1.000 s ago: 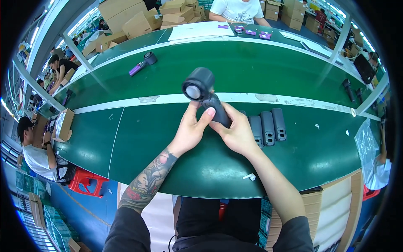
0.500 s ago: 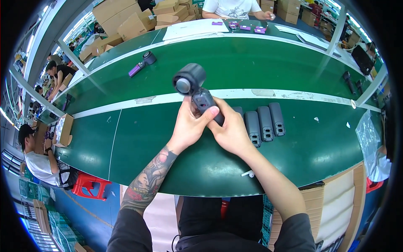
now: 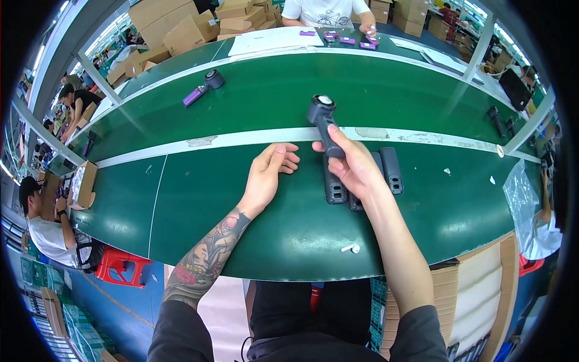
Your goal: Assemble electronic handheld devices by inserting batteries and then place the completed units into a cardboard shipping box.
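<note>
My right hand (image 3: pixel 354 168) grips the handle of a dark grey handheld fan (image 3: pixel 322 123), its round head pointing away from me over the white strip of the green table (image 3: pixel 181 199). Just below that hand lie several dark grey handle parts (image 3: pixel 392 169) side by side. My left hand (image 3: pixel 268 172) rests flat on the green surface, fingers spread, holding nothing, a short way left of the fan.
A purple-handled fan (image 3: pixel 204 87) lies on the far belt. A small white piece (image 3: pixel 350 248) sits near the front edge. Cardboard boxes (image 3: pixel 181 30) stand at the back. People work at the left (image 3: pixel 42 223), far side (image 3: pixel 329 12) and right (image 3: pixel 543 229).
My left hand has let go of the fan and dropped onto the table. My right hand now holds the fan alone, turned so its head points away.
</note>
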`<action>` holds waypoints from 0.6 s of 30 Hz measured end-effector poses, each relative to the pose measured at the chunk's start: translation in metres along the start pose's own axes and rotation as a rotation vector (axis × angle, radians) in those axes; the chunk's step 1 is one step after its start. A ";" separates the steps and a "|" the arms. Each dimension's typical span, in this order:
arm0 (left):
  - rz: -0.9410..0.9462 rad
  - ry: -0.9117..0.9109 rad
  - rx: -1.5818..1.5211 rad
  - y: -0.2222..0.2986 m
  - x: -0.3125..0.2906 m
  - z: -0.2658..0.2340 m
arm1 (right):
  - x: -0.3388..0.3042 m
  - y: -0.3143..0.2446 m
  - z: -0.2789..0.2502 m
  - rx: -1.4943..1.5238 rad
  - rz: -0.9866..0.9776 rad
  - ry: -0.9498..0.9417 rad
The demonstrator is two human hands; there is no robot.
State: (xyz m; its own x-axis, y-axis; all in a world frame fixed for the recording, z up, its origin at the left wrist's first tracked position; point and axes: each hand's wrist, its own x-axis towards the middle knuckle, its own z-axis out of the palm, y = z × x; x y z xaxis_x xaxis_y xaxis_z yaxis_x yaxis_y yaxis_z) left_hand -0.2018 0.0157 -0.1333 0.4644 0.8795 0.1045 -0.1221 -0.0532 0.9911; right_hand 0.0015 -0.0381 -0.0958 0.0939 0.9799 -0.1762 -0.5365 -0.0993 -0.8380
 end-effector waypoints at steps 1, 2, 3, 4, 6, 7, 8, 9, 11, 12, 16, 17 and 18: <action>0.016 -0.001 0.042 0.000 0.000 0.003 | 0.002 -0.004 -0.002 -0.080 -0.033 0.056; 0.031 -0.004 0.086 -0.001 0.001 0.006 | 0.010 -0.003 -0.009 -0.081 -0.034 0.066; 0.047 -0.007 0.129 -0.001 0.001 0.009 | 0.021 0.002 -0.018 -0.036 -0.139 0.116; 0.064 -0.012 0.172 -0.002 0.001 0.012 | 0.026 0.005 -0.026 0.009 -0.244 0.167; 0.057 -0.004 0.170 -0.002 0.001 0.011 | 0.022 0.001 -0.026 -0.195 -0.331 0.200; 0.053 0.006 0.168 -0.002 0.001 0.010 | 0.019 -0.003 -0.025 -0.401 -0.418 0.229; 0.049 0.015 0.166 -0.002 0.001 0.010 | 0.016 -0.006 -0.025 -0.608 -0.503 0.256; 0.046 0.025 0.165 -0.003 0.001 0.009 | 0.014 -0.008 -0.025 -0.816 -0.586 0.281; 0.054 0.033 0.163 -0.002 0.001 0.008 | 0.010 -0.011 -0.030 -1.033 -0.596 0.161; 0.063 0.043 0.161 -0.003 0.001 0.006 | 0.009 -0.013 -0.035 -1.247 -0.600 0.034; 0.123 0.121 0.236 -0.005 0.005 0.001 | 0.003 -0.006 -0.036 -1.668 -0.613 -0.243; 0.167 0.179 0.311 -0.007 0.009 -0.001 | 0.002 0.001 -0.032 -1.673 -0.633 -0.246; 0.212 0.235 0.384 -0.010 0.015 -0.003 | 0.001 0.007 -0.028 -1.680 -0.653 -0.247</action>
State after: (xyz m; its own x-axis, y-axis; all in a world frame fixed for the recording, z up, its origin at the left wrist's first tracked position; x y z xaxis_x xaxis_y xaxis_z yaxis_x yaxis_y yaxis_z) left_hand -0.1966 0.0308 -0.1420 0.2482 0.9109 0.3297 0.1600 -0.3743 0.9134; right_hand 0.0217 -0.0427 -0.1164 -0.2773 0.9134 0.2981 0.8665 0.3718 -0.3331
